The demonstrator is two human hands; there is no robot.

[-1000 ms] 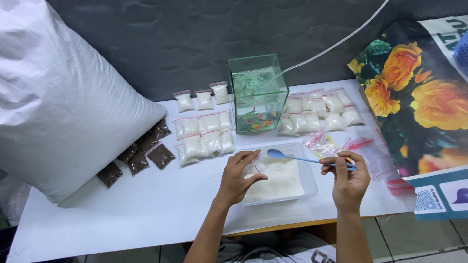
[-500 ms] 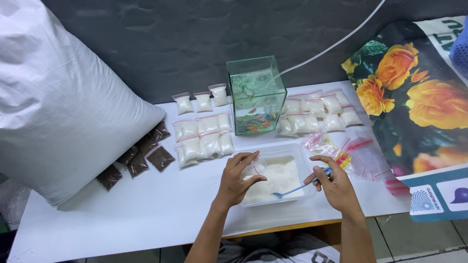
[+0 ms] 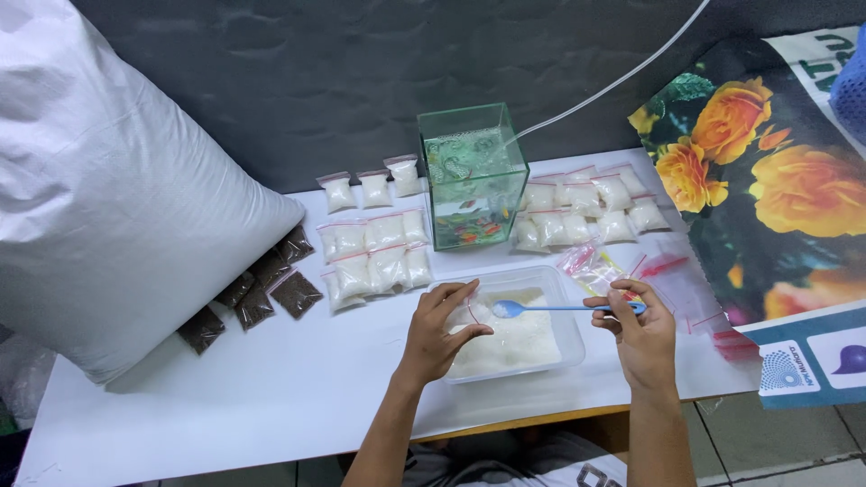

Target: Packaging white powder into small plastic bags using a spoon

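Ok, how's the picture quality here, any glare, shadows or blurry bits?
Head view: even, soft light; the white sack casts a faint shadow on the table; mild sheen on the glass tank; the left hand, right hand and blue spoon are sharp; straight edges bow slightly near the corners.

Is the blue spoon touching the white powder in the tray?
Apart. The head view shows the blue spoon held level above the white powder, its shadow offset below.

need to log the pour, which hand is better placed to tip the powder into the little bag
Right. The right hand holds the blue spoon level, its bowl loaded with white powder and almost touching the small clear bag pinched in the left hand above the tray.
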